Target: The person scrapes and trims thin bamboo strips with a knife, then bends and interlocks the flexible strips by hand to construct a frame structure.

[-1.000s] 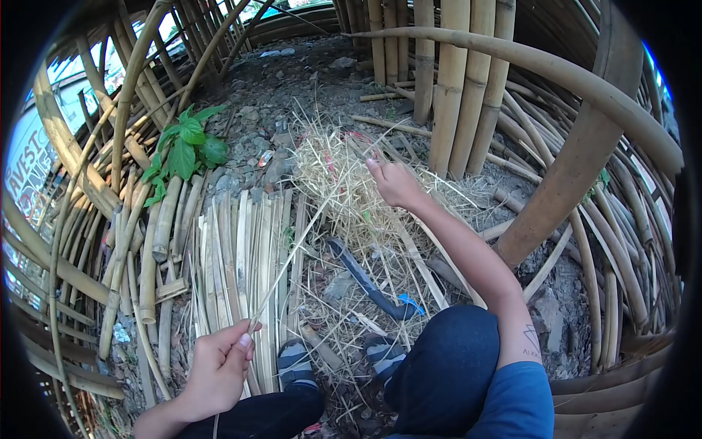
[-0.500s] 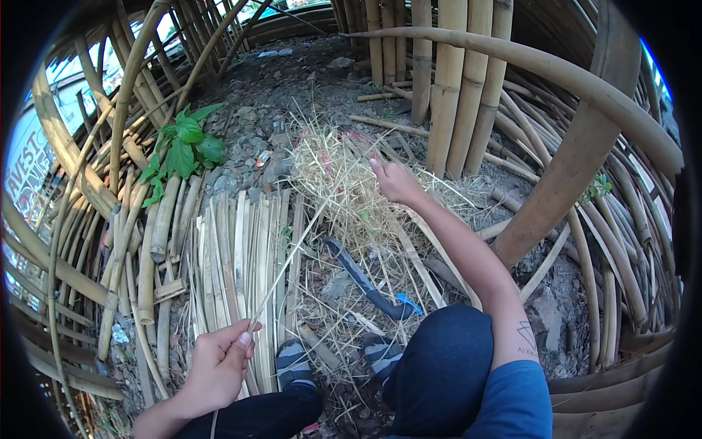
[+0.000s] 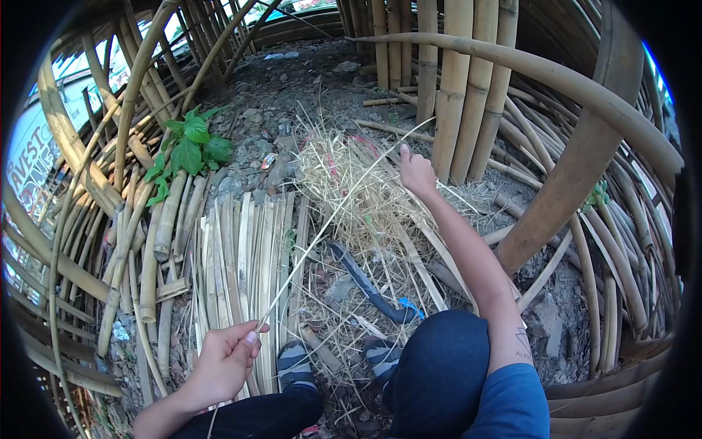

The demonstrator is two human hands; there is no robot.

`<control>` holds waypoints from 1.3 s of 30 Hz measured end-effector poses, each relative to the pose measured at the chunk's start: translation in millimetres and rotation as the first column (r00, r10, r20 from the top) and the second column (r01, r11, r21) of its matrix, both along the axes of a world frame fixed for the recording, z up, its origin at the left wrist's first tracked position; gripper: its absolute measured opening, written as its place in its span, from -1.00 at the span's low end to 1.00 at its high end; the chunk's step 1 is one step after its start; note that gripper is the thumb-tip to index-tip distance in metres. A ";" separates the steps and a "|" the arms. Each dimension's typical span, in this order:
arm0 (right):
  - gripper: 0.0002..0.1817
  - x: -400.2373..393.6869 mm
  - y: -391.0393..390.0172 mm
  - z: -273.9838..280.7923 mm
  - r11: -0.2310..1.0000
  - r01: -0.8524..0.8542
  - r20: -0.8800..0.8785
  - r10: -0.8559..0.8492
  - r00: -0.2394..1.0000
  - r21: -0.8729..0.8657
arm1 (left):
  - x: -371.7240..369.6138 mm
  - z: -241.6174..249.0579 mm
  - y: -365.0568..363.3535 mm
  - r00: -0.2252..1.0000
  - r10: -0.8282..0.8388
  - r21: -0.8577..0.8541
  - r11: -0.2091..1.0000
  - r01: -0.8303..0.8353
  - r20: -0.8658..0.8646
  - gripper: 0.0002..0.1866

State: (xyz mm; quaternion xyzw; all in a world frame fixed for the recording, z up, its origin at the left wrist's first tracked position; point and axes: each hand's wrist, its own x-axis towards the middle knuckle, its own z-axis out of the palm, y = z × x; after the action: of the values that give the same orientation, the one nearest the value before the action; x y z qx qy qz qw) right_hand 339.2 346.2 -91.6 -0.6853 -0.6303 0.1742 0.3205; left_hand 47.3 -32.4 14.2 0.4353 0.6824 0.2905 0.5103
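Observation:
A long, thin bamboo strip (image 3: 308, 252) slants from lower left to upper right. My left hand (image 3: 223, 364) pinches its near part between thumb and fingers, with a thin tail hanging below. Farther out, my right hand (image 3: 419, 174) is closed, its thumb tip at the strip close to the far end; its curled fingers are partly hidden. Beneath the strip and beside my right hand lies a heap of pale bamboo shavings (image 3: 347, 179) with pink-red string in it. A curved dark-handled tool (image 3: 365, 279) with a blue scrap at its end rests on the ground between my feet and the heap.
Split bamboo slats (image 3: 241, 256) lie side by side at left. A green plant (image 3: 191, 146) grows beyond them. Upright bamboo poles (image 3: 457, 95) and a thick leaning pole (image 3: 570, 161) stand at right, with a bent pole (image 3: 541, 66) crossing above. Bamboo stacks flank both sides.
My right hand has moved right and slightly up. The strip's far end now shows beyond the thumb, up and to the right. My left hand has hardly moved and still pinches the strip.

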 end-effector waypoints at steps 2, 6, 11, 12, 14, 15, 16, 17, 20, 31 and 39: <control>-0.27 0.5 1.3 -3.4 0.995 0.099 -0.088 -0.100 0.991 -0.026 | -2.8 -2.3 2.6 1.000 0.012 0.008 1.000 -0.012 -0.001 -0.71; -0.31 -14.6 -16.9 -12.0 0.991 0.102 -0.138 -0.089 0.986 0.088 | -6.1 -1.2 6.2 0.996 0.074 -0.033 0.997 -0.072 0.059 -0.71; -0.46 -41.5 -62.5 1.5 0.905 -0.291 -0.184 0.358 0.916 0.310 | -5.8 -1.1 8.6 0.987 0.103 -0.042 0.994 -0.098 0.124 -0.71; -0.46 -46.1 -70.9 2.3 0.906 -0.288 -0.185 0.355 0.917 0.310 | -4.6 0.9 8.3 0.987 0.110 -0.039 0.994 -0.106 0.116 -0.71; -0.48 -51.5 -81.4 3.7 0.884 -0.382 0.159 0.350 0.923 0.270 | -3.8 4.1 6.8 0.989 0.097 -0.039 0.995 -0.093 0.112 -0.71; -0.48 -51.8 -77.7 1.6 0.885 -0.378 0.159 0.346 0.925 0.273 | -3.7 5.1 5.9 0.990 0.089 -0.039 0.996 -0.085 0.110 -0.71; -0.49 -52.3 -71.3 -3.0 0.882 -0.355 0.135 0.329 0.935 0.311 | -3.9 5.8 5.5 0.990 0.085 -0.036 0.996 -0.081 0.108 -0.71; -0.49 -52.0 -67.3 -6.6 0.878 -0.331 0.111 0.312 0.943 0.346 | -3.7 5.8 4.5 0.993 0.071 -0.033 0.997 -0.068 0.095 -0.71; -0.49 -52.1 -63.4 -2.6 0.829 -0.386 0.175 0.344 0.922 0.405 | -1.4 9.9 0.3 0.993 0.051 -0.028 0.998 -0.048 0.109 -0.71; -0.45 -20.3 -7.9 14.2 0.916 -0.163 0.268 0.064 0.961 0.366 | -1.5 10.8 -3.6 0.992 0.025 -0.028 0.999 -0.022 0.121 -0.71; -0.45 -14.0 -16.1 5.3 0.857 -0.303 0.318 0.175 0.932 0.418 | -1.4 9.0 -0.8 0.996 0.003 -0.057 0.998 0.002 0.092 -0.71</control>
State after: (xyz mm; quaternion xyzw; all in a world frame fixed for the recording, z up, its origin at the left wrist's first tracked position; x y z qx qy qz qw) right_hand 325.2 330.1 -86.2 -0.5225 -0.7718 -0.0359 0.3606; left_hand 45.9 -33.1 23.1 0.4064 0.6664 0.2907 0.5533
